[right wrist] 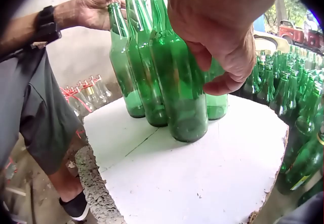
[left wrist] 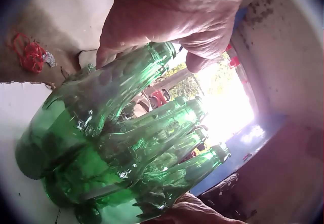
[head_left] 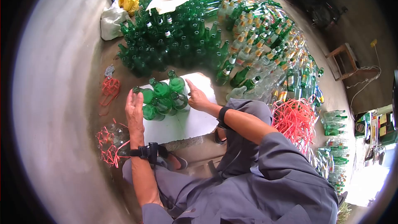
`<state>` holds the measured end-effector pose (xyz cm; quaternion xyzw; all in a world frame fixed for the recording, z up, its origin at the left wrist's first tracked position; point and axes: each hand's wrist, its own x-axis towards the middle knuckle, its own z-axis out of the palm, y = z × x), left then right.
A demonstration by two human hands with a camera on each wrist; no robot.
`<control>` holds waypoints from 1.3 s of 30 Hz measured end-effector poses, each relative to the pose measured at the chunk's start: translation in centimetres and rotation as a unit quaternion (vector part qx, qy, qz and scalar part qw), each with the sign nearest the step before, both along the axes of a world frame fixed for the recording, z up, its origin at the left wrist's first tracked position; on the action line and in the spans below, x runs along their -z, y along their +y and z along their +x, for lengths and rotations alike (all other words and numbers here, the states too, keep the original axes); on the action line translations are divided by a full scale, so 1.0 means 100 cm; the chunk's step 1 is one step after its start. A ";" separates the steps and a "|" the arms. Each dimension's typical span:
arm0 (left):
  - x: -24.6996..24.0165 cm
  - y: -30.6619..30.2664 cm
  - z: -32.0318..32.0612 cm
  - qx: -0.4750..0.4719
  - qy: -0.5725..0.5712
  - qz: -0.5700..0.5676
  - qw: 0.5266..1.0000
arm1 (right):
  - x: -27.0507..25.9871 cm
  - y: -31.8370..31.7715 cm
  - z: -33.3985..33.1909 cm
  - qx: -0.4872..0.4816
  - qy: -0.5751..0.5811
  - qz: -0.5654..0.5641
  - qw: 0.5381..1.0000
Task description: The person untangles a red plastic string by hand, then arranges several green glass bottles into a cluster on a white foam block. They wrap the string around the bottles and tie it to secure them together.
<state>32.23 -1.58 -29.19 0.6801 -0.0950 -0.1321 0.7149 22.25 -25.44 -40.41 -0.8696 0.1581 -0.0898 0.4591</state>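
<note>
Fingers [head_left: 130, 99] of left hand [head_left: 135, 115] extended beside green bottles [head_left: 163, 105], right hand [head_left: 200, 100] loosely bent opposite; I judge both keep cluster tight.

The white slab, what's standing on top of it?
Green bottles stand bunched together on the white slab. The spots directly beneath them are covered, so those can't be seen.

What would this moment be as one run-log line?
bottles: green, upright, clustered on slab | left hand: at their left side | right hand: at their right side
</note>
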 end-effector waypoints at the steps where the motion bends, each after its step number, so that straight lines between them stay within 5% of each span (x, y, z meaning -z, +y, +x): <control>1: -0.002 -0.001 -0.001 0.004 0.000 -0.001 1.000 | -0.004 -0.002 0.000 0.004 0.000 -0.001 1.000; 3: -0.007 -0.001 -0.003 0.002 0.000 0.019 1.000 | -0.014 -0.006 0.001 -0.049 0.037 0.101 0.993; 10: -0.012 0.001 -0.003 -0.026 0.011 0.010 1.000 | -0.002 -0.011 -0.003 -0.008 0.148 0.008 0.989; 13: -0.013 0.007 0.003 -0.023 0.000 -0.013 1.000 | 0.012 -0.021 -0.005 -0.022 0.087 -0.060 0.994; 15: -0.020 0.007 0.002 -0.026 0.001 -0.011 1.000 | -0.026 -0.033 -0.005 -0.038 0.175 0.046 0.983; 19: -0.023 0.009 0.002 -0.047 -0.025 -0.001 0.999 | -0.069 -0.068 -0.006 -0.009 0.108 0.267 0.958; 21: -0.030 0.011 -0.001 -0.050 -0.061 0.010 0.997 | -0.101 -0.096 -0.009 -0.003 0.084 0.267 0.960; 25: -0.045 0.014 -0.008 -0.052 -0.061 0.023 0.996 | -0.109 -0.156 -0.013 0.193 0.001 0.334 0.923; 28: -0.049 0.013 -0.010 -0.055 -0.073 0.035 0.995 | -0.049 -0.206 -0.022 0.270 0.026 0.256 0.928; 30: -0.048 0.011 -0.008 -0.053 -0.073 0.035 0.995 | 0.030 -0.249 -0.023 0.257 0.165 0.011 0.952; 33: -0.044 0.008 -0.004 -0.050 -0.070 0.037 0.996 | -0.003 -0.221 -0.033 0.193 0.283 -0.059 0.938; 39: -0.039 -0.001 0.004 -0.044 -0.042 0.032 0.998 | 0.030 -0.215 -0.019 0.118 0.219 -0.198 0.948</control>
